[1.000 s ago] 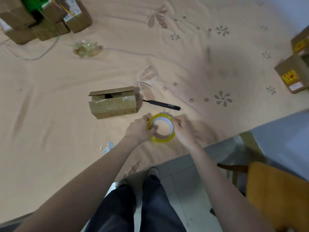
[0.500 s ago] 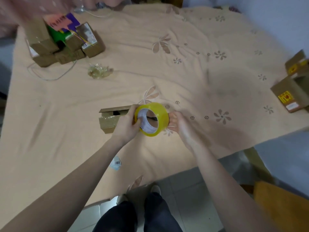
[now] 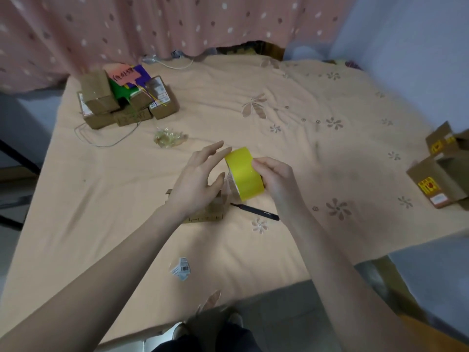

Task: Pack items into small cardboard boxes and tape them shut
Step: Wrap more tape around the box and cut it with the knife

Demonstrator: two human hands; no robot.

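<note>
Centrally, the roll of yellow tape (image 3: 244, 174) is held above the bedspread (image 3: 291, 138), its broad yellow band facing the camera and its core axis running roughly left to right between the hands. The right hand (image 3: 275, 180) grips the roll, fingers curled over its right side with thumb and fingertip meeting on the band (probably feeling for the free end). The left hand (image 3: 196, 182) is spread, fingers straight and relaxed, thumb near the roll's left rim; whether it touches the roll cannot be told. Directly below the roll, largely hidden by the left hand, lies the small cardboard box (image 3: 206, 213) to be sealed, its long axis left to right. A black pen-like tool (image 3: 255, 211) lies just right of that box. Both hands are about equally near the box; the left sits over it.
</note>
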